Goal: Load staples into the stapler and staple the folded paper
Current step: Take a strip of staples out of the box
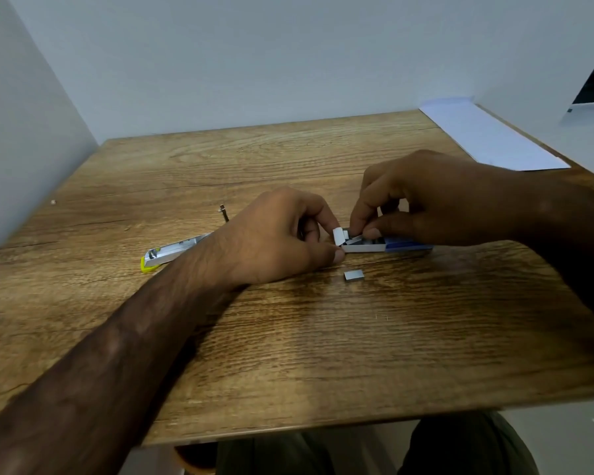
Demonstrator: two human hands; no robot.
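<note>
left hand (282, 238) pinches the flap (337, 236) of the staple box (374, 248), right hand (436, 197) pinches staples (355, 239) inside

Bare table (288, 365) wood fills the lower middle and right of the frame, open to a hand, with a loose staple strip (354, 275) at its upper edge. At centre the left hand (282, 238) and right hand (426, 200) crowd the staple box (367, 248). The stapler (172, 253) blocks the left centre; paper (487, 135) covers the upper right corner. Walls (31, 114) close the left and back.
</note>
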